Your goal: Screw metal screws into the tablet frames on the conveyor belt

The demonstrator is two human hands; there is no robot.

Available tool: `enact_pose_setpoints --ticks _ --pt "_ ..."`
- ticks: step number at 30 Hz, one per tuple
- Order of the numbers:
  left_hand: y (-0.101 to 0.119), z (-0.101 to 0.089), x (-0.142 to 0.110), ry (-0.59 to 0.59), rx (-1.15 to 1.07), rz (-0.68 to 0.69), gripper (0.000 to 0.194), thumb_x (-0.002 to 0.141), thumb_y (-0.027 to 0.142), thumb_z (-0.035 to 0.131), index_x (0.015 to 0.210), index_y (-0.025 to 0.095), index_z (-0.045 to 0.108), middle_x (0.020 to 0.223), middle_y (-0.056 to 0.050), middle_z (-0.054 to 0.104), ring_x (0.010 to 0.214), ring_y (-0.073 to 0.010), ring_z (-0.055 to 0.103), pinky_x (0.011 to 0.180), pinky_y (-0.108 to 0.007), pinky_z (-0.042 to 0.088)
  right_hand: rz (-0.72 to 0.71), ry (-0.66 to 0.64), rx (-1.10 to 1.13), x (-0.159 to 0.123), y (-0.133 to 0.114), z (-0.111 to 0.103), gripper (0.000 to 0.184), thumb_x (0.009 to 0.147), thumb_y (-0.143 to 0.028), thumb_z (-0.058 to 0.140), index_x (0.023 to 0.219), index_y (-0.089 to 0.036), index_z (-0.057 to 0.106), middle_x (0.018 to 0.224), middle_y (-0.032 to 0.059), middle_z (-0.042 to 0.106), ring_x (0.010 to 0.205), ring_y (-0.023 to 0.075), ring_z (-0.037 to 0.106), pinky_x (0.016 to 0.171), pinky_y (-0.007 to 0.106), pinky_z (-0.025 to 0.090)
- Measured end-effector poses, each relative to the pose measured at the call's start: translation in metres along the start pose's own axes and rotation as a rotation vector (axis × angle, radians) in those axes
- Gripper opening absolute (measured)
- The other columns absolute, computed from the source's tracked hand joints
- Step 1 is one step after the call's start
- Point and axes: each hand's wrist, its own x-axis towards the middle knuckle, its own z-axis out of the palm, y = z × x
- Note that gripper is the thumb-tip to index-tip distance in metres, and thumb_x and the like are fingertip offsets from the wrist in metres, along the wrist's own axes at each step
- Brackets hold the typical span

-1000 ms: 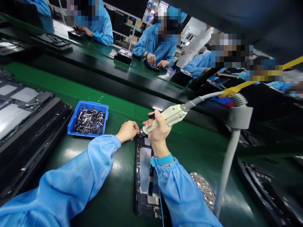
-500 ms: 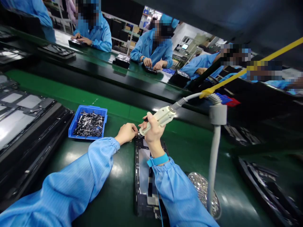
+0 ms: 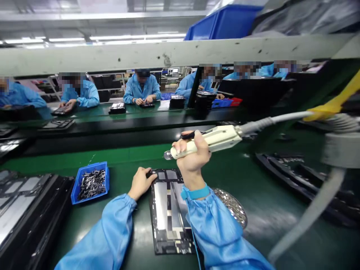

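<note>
My left hand point(image 3: 141, 183) rests at the top left corner of a black tablet-sized frame with a silver panel point(image 3: 168, 210), its fingertips pinching a small black part point(image 3: 149, 173). My right hand point(image 3: 194, 159) grips a cream electric screwdriver point(image 3: 208, 140) in a fist. The screwdriver's metal tip point(image 3: 168, 155) points left, above the frame's upper edge and not touching it. A blue sleeve covers each forearm, and a teal wristband point(image 3: 195, 193) circles my right wrist.
A blue bin point(image 3: 90, 183) of small metal parts stands left of the frame. A round tray of shiny screws point(image 3: 233, 206) lies partly under my right sleeve. Stacked black frames point(image 3: 28, 202) line the left side. A grey cable point(image 3: 281, 120) runs right to a yellow hanger point(image 3: 323, 112). Co-workers point(image 3: 142, 88) sit beyond a black rail.
The view has swung level and pulled back. My right hand has lifted the screwdriver up and away from the frame's corner, and the tip no longer meets my left fingers.
</note>
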Motion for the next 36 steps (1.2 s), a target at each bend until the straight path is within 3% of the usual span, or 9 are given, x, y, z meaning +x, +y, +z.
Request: enact_pose_setpoints --ticks 3,8,15,18,21,27,30,33,36 --pt "0.004 -0.002 -0.038 0.029 0.216 -0.020 0.057 0.090 0.037 0.075 0.138 0.008 0.064 0.133 -0.021 0.065 0.127 -0.0350 0.065 0.109 -0.040 0.049 -0.021 0.004 0.051 0.001 -0.011 0.000 0.035 0.068 -0.055 0.077 0.066 -0.021 0.067 0.038 -0.0101 0.040 0.032 0.0096 0.042 0.045 0.028 0.047" --pt "0.014 0.012 -0.126 -0.106 0.578 -0.214 0.057 0.095 0.067 0.061 0.111 0.013 0.070 0.115 -0.023 0.071 0.110 -0.0427 0.071 0.088 -0.044 0.052 -0.064 0.020 0.084 0.003 -0.036 -0.002 0.031 0.072 -0.054 0.073 0.067 -0.023 0.067 0.041 -0.0099 0.036 0.034 0.0111 0.041 0.046 0.032 0.048" --pt "0.002 0.041 -0.158 0.054 0.351 -0.255 0.023 0.101 0.043 0.051 0.087 0.025 0.052 0.091 -0.010 0.067 0.093 -0.0291 0.071 0.081 -0.036 0.050 -0.032 0.097 0.133 0.012 -0.051 -0.005 0.026 0.070 -0.052 0.072 0.064 -0.027 0.068 0.042 -0.0088 0.035 0.034 0.0130 0.039 0.048 0.036 0.046" --pt "-0.015 0.044 -0.147 0.188 -0.141 -0.217 0.025 0.094 0.044 0.059 0.087 0.026 0.043 0.077 0.000 0.058 0.075 -0.0207 0.065 0.071 -0.030 0.051 -0.016 0.101 0.180 0.013 -0.056 -0.005 0.028 0.068 -0.052 0.075 0.064 -0.025 0.070 0.041 -0.0086 0.037 0.035 0.0119 0.040 0.047 0.034 0.047" --pt "-0.021 0.031 -0.107 0.293 -0.465 -0.253 0.034 0.090 0.048 0.067 0.100 0.026 0.044 0.071 0.004 0.058 0.064 -0.0170 0.062 0.061 -0.026 0.050 -0.013 0.085 0.220 0.013 -0.068 -0.007 0.032 0.067 -0.053 0.078 0.065 -0.022 0.069 0.039 -0.0088 0.040 0.034 0.0107 0.040 0.046 0.031 0.047" --pt "0.009 -0.041 0.037 0.457 -0.345 -0.233 0.027 0.102 0.030 0.065 0.123 0.014 0.057 0.096 -0.006 0.070 0.084 -0.0165 0.071 0.079 -0.030 0.060 -0.116 -0.025 0.227 0.003 -0.096 -0.021 0.037 0.075 -0.057 0.076 0.071 -0.020 0.069 0.042 -0.0092 0.036 0.034 0.0106 0.039 0.044 0.030 0.043" --pt "0.022 -0.072 0.081 0.518 -0.247 -0.218 0.033 0.102 0.037 0.068 0.127 0.014 0.065 0.121 -0.010 0.069 0.105 -0.0228 0.070 0.092 -0.042 0.063 -0.116 -0.052 0.214 -0.001 -0.105 -0.025 0.040 0.072 -0.059 0.077 0.070 -0.019 0.071 0.042 -0.0083 0.036 0.035 0.0111 0.041 0.045 0.030 0.044" --pt "0.032 -0.078 0.088 0.563 -0.164 -0.180 0.039 0.101 0.037 0.070 0.133 0.016 0.064 0.139 -0.013 0.064 0.124 -0.0290 0.065 0.106 -0.052 0.058 -0.108 -0.048 0.193 0.001 -0.110 -0.027 0.041 0.069 -0.060 0.078 0.068 -0.019 0.073 0.040 -0.0075 0.035 0.035 0.0113 0.041 0.045 0.030 0.043" --pt "0.030 -0.056 0.049 0.551 -0.112 -0.098 0.030 0.099 0.020 0.066 0.129 0.015 0.066 0.144 -0.016 0.063 0.137 -0.0289 0.060 0.117 -0.048 0.050 -0.112 -0.064 0.186 0.004 -0.110 -0.034 0.037 0.073 -0.056 0.076 0.069 -0.020 0.072 0.041 -0.0064 0.037 0.035 0.0117 0.041 0.043 0.030 0.042"
